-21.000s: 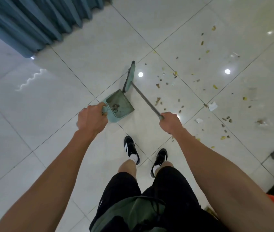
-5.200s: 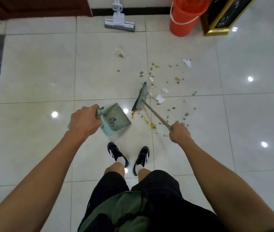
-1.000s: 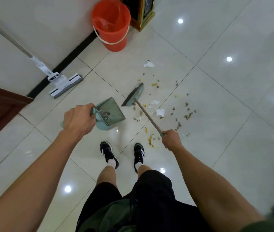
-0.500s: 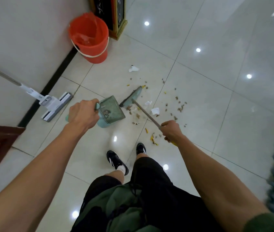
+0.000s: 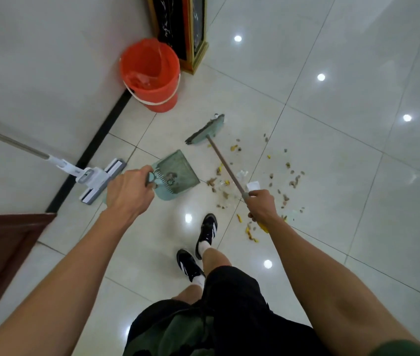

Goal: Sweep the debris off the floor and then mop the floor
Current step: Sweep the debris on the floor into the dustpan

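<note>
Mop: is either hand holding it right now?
No; the mop leans against the wall, while the left hand grips the dustpan and the right hand the broom.

The left hand (image 5: 128, 191) covers the dustpan (image 5: 175, 174) handle, so its shape cannot be told. The right hand (image 5: 262, 205) hides the upper end of the broom (image 5: 207, 129) stick. The mop (image 5: 102, 183) pole runs out of the frame's left edge. The framed panel (image 5: 180, 24) behind the orange bucket (image 5: 152, 75) is cut off at the top. The debris (image 5: 291, 176) is too small to identify piece by piece. What lies in the dustpan is unclear
</note>
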### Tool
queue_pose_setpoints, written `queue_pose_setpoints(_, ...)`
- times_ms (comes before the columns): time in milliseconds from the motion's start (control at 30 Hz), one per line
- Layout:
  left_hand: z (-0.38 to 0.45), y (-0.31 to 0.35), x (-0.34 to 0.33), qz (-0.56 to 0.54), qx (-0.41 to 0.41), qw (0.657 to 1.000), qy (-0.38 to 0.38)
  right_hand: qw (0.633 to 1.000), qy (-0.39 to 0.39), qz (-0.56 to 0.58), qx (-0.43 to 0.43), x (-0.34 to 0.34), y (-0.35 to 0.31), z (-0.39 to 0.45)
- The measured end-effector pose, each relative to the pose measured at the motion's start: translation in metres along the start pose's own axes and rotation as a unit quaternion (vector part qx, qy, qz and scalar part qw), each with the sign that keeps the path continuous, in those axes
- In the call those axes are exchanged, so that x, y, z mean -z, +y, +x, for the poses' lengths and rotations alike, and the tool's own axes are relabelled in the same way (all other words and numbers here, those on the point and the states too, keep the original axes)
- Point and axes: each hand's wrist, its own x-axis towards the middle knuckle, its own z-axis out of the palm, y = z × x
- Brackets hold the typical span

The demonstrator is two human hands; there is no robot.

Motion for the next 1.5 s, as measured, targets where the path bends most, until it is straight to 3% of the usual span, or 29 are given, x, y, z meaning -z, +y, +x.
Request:
queue_pose_setpoints(267, 0.084, 0.017, 0.006, 0.037, 0.013, 0.999, -0.011, 0.999, -0.041, 0.011, 0.012, -0.001, -0.096, 0.093)
queue_pose_setpoints(500, 0.115, 0.017, -0.008, 0.047, -0.004, 0.998, -0.033, 0.995, -0.096, -0.023, 0.018, -0.004, -0.124, 0.137)
queue_pose_setpoints(733, 0.114, 0.030, -0.015, 0.055, -0.031, 0.997, -0.042, 0.986, -0.099, -0.130, -0.012, -0.006, -0.080, 0.104)
queue_pose_setpoints(1133, 0.071, 0.004, -0.037, 0.014, -0.039, 0.990, -0.138, 0.991, -0.018, -0.055, -0.118, -0.035, 0.015, -0.004)
queue_pose_setpoints(1500, 0.040, -0.043, -0.048, -0.035, -0.053, 0.990, -0.127, 0.986, 0.053, -0.104, -0.117, -0.058, 0.063, -0.080)
